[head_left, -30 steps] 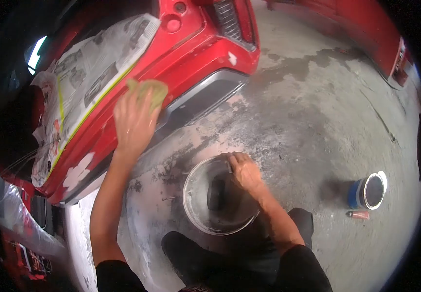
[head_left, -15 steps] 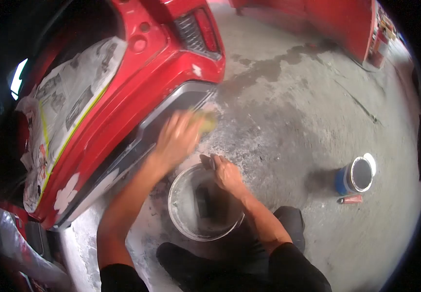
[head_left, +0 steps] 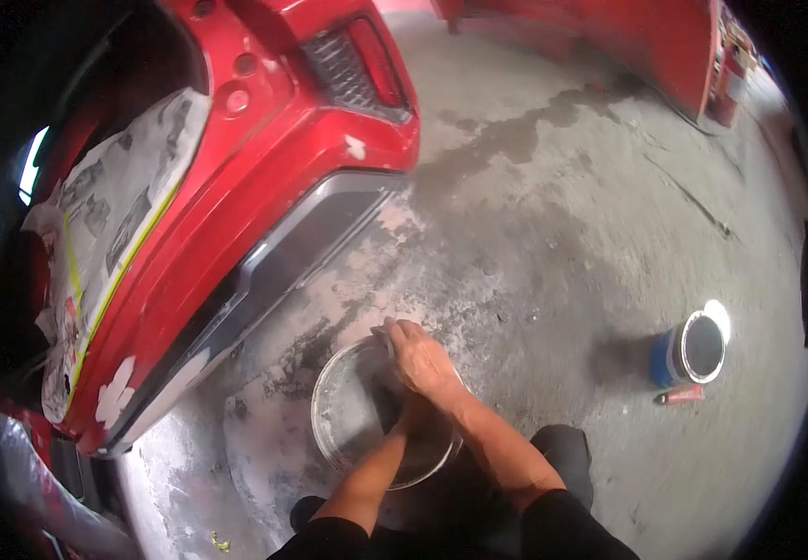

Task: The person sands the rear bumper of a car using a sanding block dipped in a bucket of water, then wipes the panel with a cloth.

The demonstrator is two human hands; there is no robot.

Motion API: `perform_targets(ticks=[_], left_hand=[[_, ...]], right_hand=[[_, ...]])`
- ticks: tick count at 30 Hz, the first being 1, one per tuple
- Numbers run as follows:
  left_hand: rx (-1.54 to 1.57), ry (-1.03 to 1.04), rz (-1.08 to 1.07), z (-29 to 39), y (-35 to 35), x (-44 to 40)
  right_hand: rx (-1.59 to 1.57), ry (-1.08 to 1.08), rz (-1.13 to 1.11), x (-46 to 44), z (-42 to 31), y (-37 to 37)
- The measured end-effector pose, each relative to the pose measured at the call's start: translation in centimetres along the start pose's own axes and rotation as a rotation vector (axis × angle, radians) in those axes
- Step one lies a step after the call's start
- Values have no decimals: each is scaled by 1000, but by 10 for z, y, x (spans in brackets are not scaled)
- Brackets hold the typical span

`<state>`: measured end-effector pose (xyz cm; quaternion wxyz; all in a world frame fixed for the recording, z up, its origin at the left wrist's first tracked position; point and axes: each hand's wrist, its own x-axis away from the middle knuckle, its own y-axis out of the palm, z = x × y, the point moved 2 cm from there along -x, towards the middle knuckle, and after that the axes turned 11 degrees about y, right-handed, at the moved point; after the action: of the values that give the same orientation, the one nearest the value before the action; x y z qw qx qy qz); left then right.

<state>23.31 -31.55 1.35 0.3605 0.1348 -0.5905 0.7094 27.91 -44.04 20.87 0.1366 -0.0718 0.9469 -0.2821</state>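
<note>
My right hand (head_left: pixel 420 359) is closed at the far rim of a round bucket (head_left: pixel 318 411). Its fingers grip a thin grey piece (head_left: pixel 382 338), which may be sandpaper. My left forearm (head_left: pixel 371 481) reaches into the bucket, and the left hand is out of sight below my right hand, so its fingers and anything in them are hidden. Left of the bucket is a red car bumper (head_left: pixel 264 191) with a dark grey lower trim (head_left: pixel 301 233). Pale filler patches (head_left: pixel 116 394) show on the red paint.
Newspaper masking (head_left: pixel 124 187) edged with yellow tape covers the car's opening. A blue can (head_left: pixel 667 359) stands on the concrete floor at right, with a small red tube (head_left: pixel 682 396) beside it. A red panel (head_left: pixel 646 47) stands at the back. Wet stains mark the floor.
My left hand, with a yellow-green sponge, has moved from beside the bumper down into the bucket. The right hand stays at the rim, turned more over it. The view has shifted slightly.
</note>
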Motion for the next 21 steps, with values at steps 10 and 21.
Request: perform_targets(ticks=[10, 21], left_hand=[[133, -97, -225, 33, -131, 118], [-740, 332, 1376, 100, -448, 250]], right_hand=[[-73, 45, 61, 2, 6, -3], [-332, 76, 311, -2, -1, -5]])
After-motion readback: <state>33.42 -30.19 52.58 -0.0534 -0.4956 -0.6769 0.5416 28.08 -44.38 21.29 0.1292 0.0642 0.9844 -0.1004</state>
